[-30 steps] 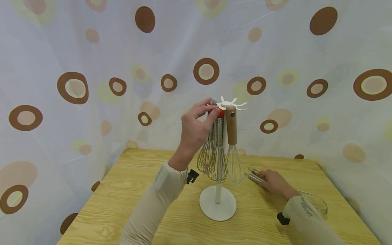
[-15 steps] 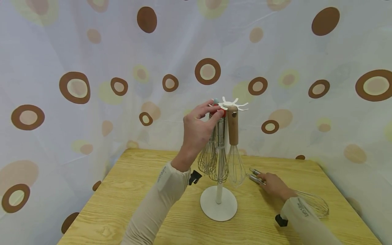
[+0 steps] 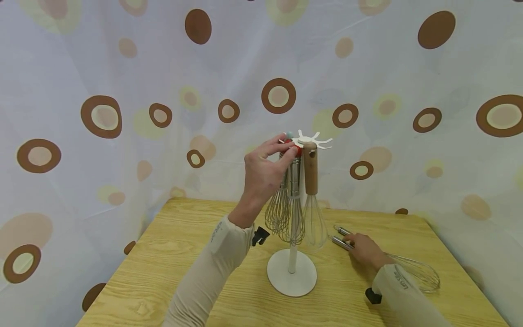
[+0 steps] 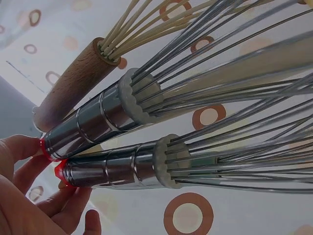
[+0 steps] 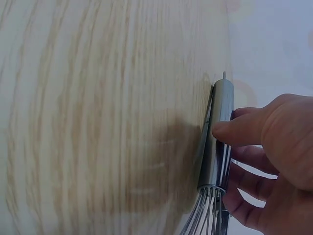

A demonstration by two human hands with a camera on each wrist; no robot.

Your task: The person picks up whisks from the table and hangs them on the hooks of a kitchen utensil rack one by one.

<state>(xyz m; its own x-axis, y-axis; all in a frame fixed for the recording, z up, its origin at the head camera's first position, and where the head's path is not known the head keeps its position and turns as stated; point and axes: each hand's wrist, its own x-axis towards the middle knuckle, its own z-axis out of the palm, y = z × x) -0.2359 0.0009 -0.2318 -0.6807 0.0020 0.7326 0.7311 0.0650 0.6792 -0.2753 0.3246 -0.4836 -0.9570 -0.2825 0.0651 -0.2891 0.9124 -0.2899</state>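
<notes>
With thumb and fingers, my left hand point(image 3: 263, 175) pinches the red top of a steel-handled whisk point(image 3: 294, 178) hanging on a white rack point(image 3: 305, 140). In the left wrist view, fingers also touch the red end of a second steel whisk point(image 4: 112, 169) beside it. A whisk with a wooden handle point(image 3: 311, 177) hangs to the right. My right hand point(image 3: 366, 250) grips the steel handle of a whisk point(image 5: 216, 142) low over the table, thumb on the near side and fingers beyond. Another steel handle point(image 3: 342, 231) lies just behind it.
The rack's round white base point(image 3: 282, 284) stands on the wooden table point(image 3: 184, 254). White arms fan out at the rack's top. Whisk wires point(image 3: 422, 274) lie to the right, partly behind my right wrist. A patterned curtain point(image 3: 229, 54) encloses the table's back and sides.
My right hand has shifted slightly nearer to me, and the front steel handle has moved a little with it. The left hand keeps its pinch at the red top.
</notes>
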